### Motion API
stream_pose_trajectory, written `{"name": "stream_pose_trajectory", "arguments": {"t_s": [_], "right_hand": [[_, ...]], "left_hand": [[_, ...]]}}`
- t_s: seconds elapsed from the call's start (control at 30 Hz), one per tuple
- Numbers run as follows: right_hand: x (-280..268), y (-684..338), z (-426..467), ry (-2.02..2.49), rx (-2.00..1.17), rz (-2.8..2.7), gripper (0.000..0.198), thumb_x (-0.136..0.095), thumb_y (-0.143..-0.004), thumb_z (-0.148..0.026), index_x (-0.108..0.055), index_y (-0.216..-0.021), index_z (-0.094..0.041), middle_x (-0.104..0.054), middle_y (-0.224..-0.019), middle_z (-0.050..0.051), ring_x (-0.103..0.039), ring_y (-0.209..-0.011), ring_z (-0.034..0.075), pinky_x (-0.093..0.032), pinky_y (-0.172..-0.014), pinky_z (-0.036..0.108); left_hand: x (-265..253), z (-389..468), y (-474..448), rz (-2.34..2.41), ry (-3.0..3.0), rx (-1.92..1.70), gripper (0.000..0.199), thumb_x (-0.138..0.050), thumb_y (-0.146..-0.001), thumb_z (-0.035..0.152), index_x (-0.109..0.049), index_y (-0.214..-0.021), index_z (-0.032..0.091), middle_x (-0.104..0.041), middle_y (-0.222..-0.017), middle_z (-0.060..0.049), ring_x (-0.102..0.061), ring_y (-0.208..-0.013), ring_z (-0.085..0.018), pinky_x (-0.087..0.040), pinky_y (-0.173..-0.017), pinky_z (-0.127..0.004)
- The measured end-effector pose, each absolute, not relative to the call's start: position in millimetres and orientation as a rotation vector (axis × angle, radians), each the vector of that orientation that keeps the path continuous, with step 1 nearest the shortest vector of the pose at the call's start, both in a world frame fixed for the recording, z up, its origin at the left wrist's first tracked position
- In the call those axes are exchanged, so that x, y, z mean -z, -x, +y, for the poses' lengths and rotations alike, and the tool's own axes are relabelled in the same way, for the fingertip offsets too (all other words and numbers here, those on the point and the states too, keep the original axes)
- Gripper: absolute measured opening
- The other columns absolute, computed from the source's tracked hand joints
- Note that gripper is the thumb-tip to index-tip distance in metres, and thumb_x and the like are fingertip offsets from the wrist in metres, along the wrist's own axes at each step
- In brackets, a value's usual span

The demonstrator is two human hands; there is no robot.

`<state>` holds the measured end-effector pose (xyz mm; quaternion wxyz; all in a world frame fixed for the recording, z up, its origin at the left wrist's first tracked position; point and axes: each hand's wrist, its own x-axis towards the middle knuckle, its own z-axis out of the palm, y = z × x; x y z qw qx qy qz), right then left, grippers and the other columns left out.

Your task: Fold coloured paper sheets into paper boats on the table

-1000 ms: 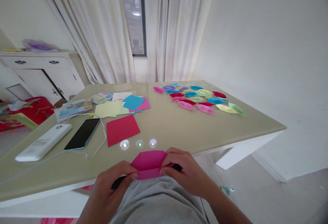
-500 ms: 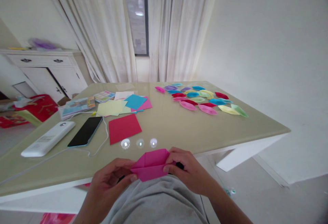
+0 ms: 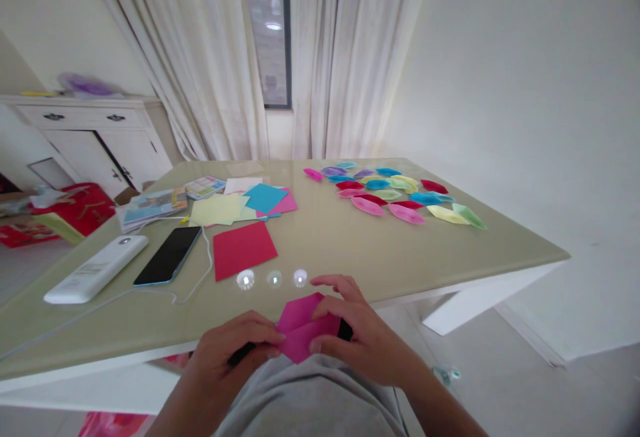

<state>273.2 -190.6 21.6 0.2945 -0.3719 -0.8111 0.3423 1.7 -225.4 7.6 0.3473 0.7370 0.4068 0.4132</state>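
Note:
A partly folded pink sheet of origami paper (image 3: 299,336) is held just in front of the table's near edge, above my lap. My left hand (image 3: 235,347) pinches its left end between thumb and fingers. On the right side, my right hand (image 3: 357,330) grips the paper with the thumb below and a finger over the top, while the index finger is lifted off. A crease runs across the paper's middle. Closest to it on the table lies a red square of paper (image 3: 245,250).
Several folded paper boats (image 3: 367,206) in many colours sit at the table's far right. Loose paper sheets (image 3: 217,210) and booklets (image 3: 153,207) lie at left. Nearer are a phone (image 3: 169,257), a white power bank (image 3: 97,270) and a white cable (image 3: 207,257).
The pink paper has turned and its outline has changed from a long flat shape to a more angular one. Both hands have shifted, and my right index finger has lifted.

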Motion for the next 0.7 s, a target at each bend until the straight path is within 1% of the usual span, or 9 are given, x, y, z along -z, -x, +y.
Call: {"name": "stream_pose_trajectory", "arguments": {"t_s": [0.1,0.2,0.23,0.33,0.43,0.5,0.6,0.67,0.7], "right_hand": [[-26.6,-265.5,-197.7,0.956,-0.848,-2.231,0.034,-0.091,-0.084,-0.045,-0.073,-0.104,-0.024,-0.054,-0.151,0.008,-0.045,-0.143,0.029,-0.034,-0.122,0.046],[-28.8,-257.8,-203.8,0.945,-0.673,-2.275,0.038,-0.092,-0.082,-0.040,-0.073,-0.112,-0.028,-0.057,-0.147,0.006,-0.044,-0.142,0.030,-0.030,-0.122,0.049],[-29.0,-256.2,-205.2,0.928,-0.645,-2.283,0.037,-0.093,-0.082,-0.036,-0.072,-0.112,-0.028,-0.058,-0.146,0.006,-0.045,-0.141,0.030,-0.029,-0.122,0.048],[-27.6,-255.4,-206.5,0.839,-0.713,-2.255,0.026,-0.092,-0.082,-0.024,-0.073,-0.099,-0.026,-0.061,-0.139,0.003,-0.052,-0.135,0.026,-0.032,-0.120,0.043],[-23.8,-258.9,-204.0,0.756,-0.867,-2.131,0.016,-0.089,-0.088,-0.026,-0.074,-0.094,-0.025,-0.065,-0.132,0.003,-0.059,-0.128,0.022,-0.039,-0.115,0.038],[-21.0,-261.9,-201.4,0.685,-0.972,-2.028,0.018,-0.090,-0.088,-0.034,-0.075,-0.091,-0.024,-0.067,-0.127,0.004,-0.063,-0.122,0.020,-0.045,-0.108,0.034],[-18.6,-265.7,-198.3,0.550,-1.090,-1.914,0.026,-0.091,-0.084,-0.043,-0.076,-0.084,-0.022,-0.068,-0.121,0.005,-0.065,-0.110,0.019,-0.050,-0.096,0.032],[-18.2,-267.5,-197.3,0.488,-1.135,-1.895,0.029,-0.092,-0.083,-0.045,-0.076,-0.082,-0.021,-0.066,-0.120,0.006,-0.064,-0.104,0.019,-0.051,-0.092,0.033],[-18.3,-268.4,-196.9,0.468,-1.146,-1.899,0.030,-0.092,-0.082,-0.046,-0.076,-0.082,-0.021,-0.066,-0.121,0.007,-0.063,-0.102,0.019,-0.051,-0.090,0.033]], "left_hand": [[-10.1,-230.3,-9.6,1.086,-2.019,-1.085,0.019,-0.067,-0.101,0.023,-0.080,-0.108,0.035,-0.081,-0.100,0.002,-0.078,-0.090,-0.013,-0.059,-0.082,-0.015],[-11.8,-235.5,-18.0,1.044,-2.106,-1.127,0.018,-0.068,-0.102,0.024,-0.079,-0.111,0.036,-0.080,-0.100,0.004,-0.077,-0.088,-0.011,-0.058,-0.080,-0.013],[-11.3,-236.8,-20.4,1.029,-2.123,-1.147,0.019,-0.069,-0.102,0.024,-0.078,-0.113,0.037,-0.080,-0.100,0.004,-0.077,-0.088,-0.010,-0.058,-0.080,-0.012],[-5.4,-238.5,-24.6,1.004,-2.077,-1.234,0.024,-0.075,-0.098,0.025,-0.074,-0.119,0.037,-0.079,-0.097,0.005,-0.077,-0.085,-0.010,-0.059,-0.081,-0.013],[5.8,-235.1,-22.7,0.977,-1.894,-1.317,0.034,-0.078,-0.096,0.030,-0.068,-0.128,0.037,-0.076,-0.096,0.003,-0.075,-0.085,-0.013,-0.061,-0.081,-0.018],[14.0,-231.2,-19.0,1.019,-1.780,-1.379,0.043,-0.079,-0.095,0.033,-0.064,-0.135,0.037,-0.072,-0.107,0.000,-0.073,-0.095,-0.016,-0.061,-0.087,-0.022],[24.4,-227.1,-14.2,1.106,-1.704,-1.346,0.067,-0.085,-0.089,0.040,-0.055,-0.149,0.036,-0.062,-0.137,-0.007,-0.067,-0.110,-0.021,-0.059,-0.096,-0.028],[29.5,-226.8,-12.7,1.077,-1.685,-1.232,0.074,-0.086,-0.087,0.043,-0.051,-0.153,0.037,-0.052,-0.152,-0.010,-0.066,-0.110,-0.022,-0.058,-0.098,-0.032],[31.5,-227.1,-12.1,1.045,-1.672,-1.179,0.072,-0.086,-0.088,0.042,-0.052,-0.151,0.037,-0.047,-0.157,-0.011,-0.066,-0.107,-0.021,-0.058,-0.099,-0.034]]}}
